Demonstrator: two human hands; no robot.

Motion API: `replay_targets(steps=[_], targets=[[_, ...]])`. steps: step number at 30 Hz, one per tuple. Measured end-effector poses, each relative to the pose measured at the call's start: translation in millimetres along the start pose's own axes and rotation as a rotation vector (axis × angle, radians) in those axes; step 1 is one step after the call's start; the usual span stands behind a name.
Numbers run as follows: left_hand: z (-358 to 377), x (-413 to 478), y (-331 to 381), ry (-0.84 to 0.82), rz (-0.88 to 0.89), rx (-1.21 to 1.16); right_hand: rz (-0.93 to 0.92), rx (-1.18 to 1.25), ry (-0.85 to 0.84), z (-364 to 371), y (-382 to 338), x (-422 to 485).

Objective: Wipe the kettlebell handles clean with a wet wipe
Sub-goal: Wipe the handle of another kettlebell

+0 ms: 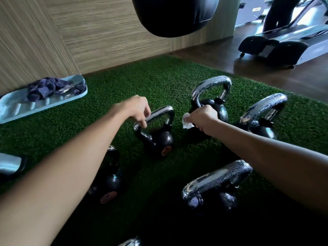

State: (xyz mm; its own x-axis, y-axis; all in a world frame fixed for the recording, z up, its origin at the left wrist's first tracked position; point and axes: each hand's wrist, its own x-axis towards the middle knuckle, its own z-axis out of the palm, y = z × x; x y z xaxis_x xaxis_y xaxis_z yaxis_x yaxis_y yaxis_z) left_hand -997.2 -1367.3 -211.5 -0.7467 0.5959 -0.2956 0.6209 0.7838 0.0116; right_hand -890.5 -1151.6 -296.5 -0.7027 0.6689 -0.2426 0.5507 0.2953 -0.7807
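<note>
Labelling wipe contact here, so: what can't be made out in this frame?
Head view only:
- wet wipe: mostly buried in the right hand; whether it touches any handle cannot be told.
- near-left kettlebell: handle almost wholly hidden behind the left forearm.
- bottom-edge handle: cut off by the frame.
- grey object: cut off by the left edge, unidentifiable.
- small clear item on the blue tray: too small and blurred to name.

Glossy chrome handle (158,112); rough green turf (124,82)
</note>
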Motion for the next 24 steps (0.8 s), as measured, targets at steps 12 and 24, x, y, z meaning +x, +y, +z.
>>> replay_targets(steps=[12,24], targets=[[28.6,16.6,0.1,0.454,0.119,0.078,-0.012,0.164,-0.05,-13.9,11.4,-8.2],[38.1,-29.2,60.3,0.32,-0.548,-0.552,-0.041,0.275,-0.118,-16.1,7.2,-19.9]])
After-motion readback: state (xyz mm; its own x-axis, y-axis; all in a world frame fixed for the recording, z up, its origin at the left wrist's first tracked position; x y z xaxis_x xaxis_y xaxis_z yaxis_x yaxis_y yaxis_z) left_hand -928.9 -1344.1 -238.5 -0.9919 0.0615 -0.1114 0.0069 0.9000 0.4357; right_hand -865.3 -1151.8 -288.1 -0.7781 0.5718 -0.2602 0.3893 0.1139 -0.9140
